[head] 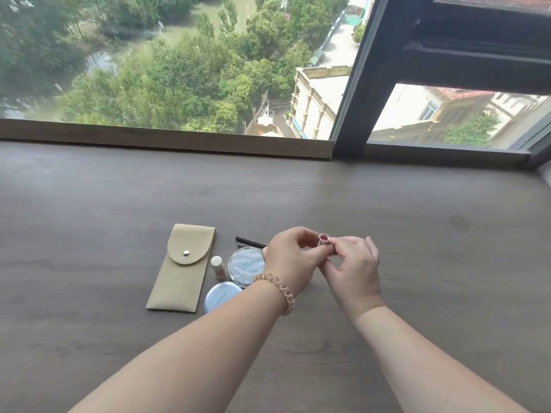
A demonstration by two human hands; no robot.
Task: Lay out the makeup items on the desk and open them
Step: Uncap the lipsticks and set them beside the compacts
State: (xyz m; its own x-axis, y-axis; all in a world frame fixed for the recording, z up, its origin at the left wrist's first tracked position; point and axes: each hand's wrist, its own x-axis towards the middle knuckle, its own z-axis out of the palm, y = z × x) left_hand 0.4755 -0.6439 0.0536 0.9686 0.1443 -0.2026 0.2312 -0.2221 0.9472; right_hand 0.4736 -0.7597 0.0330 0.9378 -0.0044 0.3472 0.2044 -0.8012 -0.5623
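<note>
A wooden desk (387, 234) by a window holds a tan pouch (182, 272). Just right of it, the left hand (290, 259) and right hand (356, 271) are raised, fingers curled. Beneath the left hand lie round compact cases (246, 265), a small bottle (217, 266) and a dark pencil (250, 240). Both hands pinch a pink lipstick (324, 238).

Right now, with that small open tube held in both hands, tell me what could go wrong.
1. The small open pink lipstick tube is only pinched by fingertips of the left hand and right hand above the grey wooden desk; a slip could drop it and smear colour.
2. The left hand hangs close over the round mirrored compact and thin black pencil; lowering it might knock them.
</note>
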